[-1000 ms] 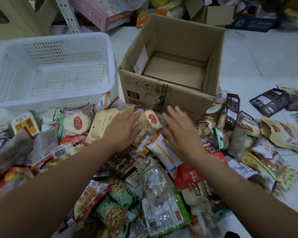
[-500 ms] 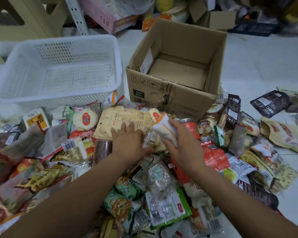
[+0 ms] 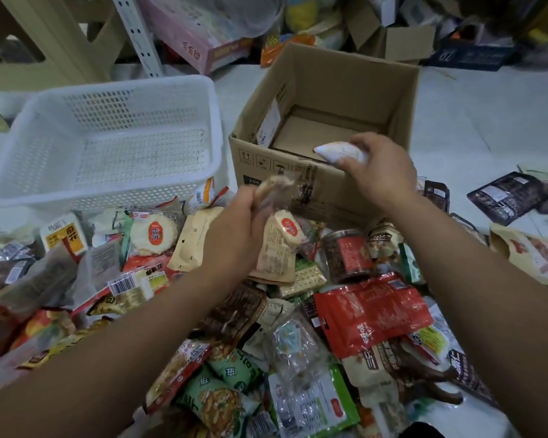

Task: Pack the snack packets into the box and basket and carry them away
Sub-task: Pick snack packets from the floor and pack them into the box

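I read this as a storeroom or packing corner, more stockroom than living space. Everything sits on a pale tiled floor (image 3: 487,121), where snack packets (image 3: 370,311) lie in a loose heap, several with barcode labels. An open cardboard box (image 3: 345,80) and a white plastic basket (image 3: 108,191) stand beside the heap. Behind them I see a slotted metal shelf post (image 3: 136,36), a pink carton (image 3: 196,39), more opened boxes (image 3: 408,42) and a beige piece of furniture (image 3: 73,49), all crowded along the back.
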